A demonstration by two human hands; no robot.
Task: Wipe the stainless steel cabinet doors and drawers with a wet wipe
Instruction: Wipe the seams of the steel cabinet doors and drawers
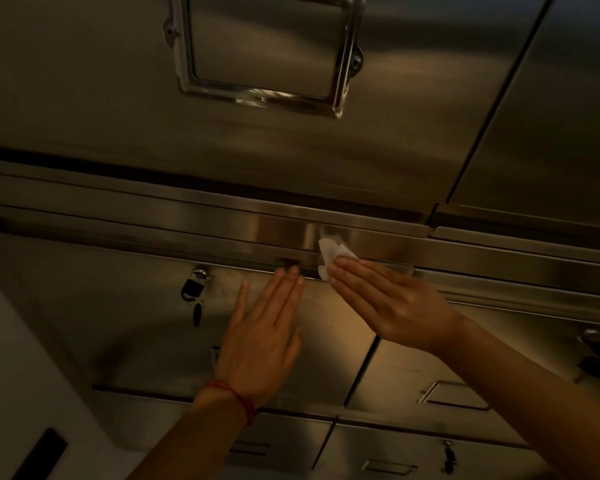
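Left hand flat, fingers straight, pressing drawer front. Right hand fingers extended, pressing white wet wipe against steel rail above drawer. Keys hang in drawer lock.

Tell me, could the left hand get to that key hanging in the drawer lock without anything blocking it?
Probably yes. The left hand lies flat and holds nothing, on the same drawer front as the key, which hangs just left of its fingers. Only bare steel shows between them. The right hand, pressing the wet wipe, is on the far side.
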